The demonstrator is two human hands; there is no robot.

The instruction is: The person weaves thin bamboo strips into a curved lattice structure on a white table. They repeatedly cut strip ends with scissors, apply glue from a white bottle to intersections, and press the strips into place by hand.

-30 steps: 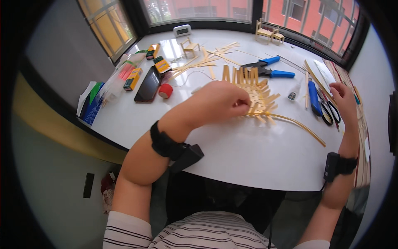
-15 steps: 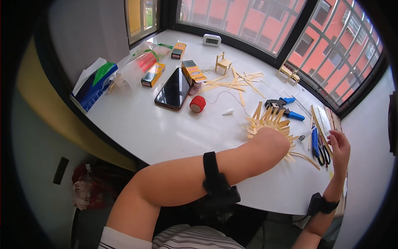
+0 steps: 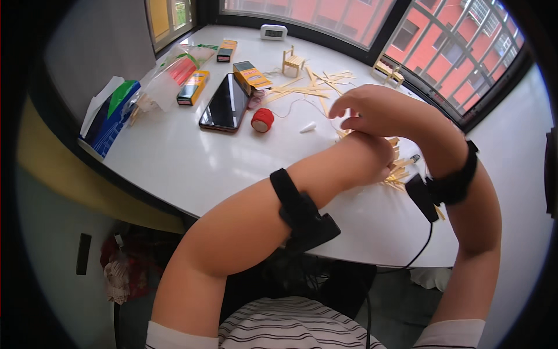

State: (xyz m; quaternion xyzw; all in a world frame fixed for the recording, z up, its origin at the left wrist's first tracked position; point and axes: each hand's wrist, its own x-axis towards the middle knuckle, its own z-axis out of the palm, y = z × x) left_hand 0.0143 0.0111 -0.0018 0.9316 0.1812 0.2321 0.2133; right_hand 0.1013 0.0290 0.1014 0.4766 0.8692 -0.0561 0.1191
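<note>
My left hand [image 3: 373,156] lies over a woven piece of thin wooden strips [image 3: 397,178] on the white table. Its fingers are mostly hidden under the hand, so its grip does not show. Bent inward, my right hand [image 3: 369,110] hovers just above and beyond the left one. Its thumb and fingers are curved with a gap between them, and nothing shows in it. Strip ends stick out around both hands. Left of them are a small white cone-shaped tip [image 3: 308,127] and a ball of red thread [image 3: 263,120], whose thread trails toward the strips.
Loose strips [image 3: 302,90] lie beyond the hands, near a miniature wooden chair [image 3: 293,61]; another small wooden piece [image 3: 388,73] stands by the window. Leftward are a phone [image 3: 225,103], yellow boxes [image 3: 193,88], a plastic bag [image 3: 168,75] and a blue-green packet [image 3: 109,116]. A white clock [image 3: 274,32] stands behind.
My right hand has swung left from the tools at the table's right edge to above the woven strips, now covering the blue-handled pliers. The view has shifted; my left hand stays over the strips.
</note>
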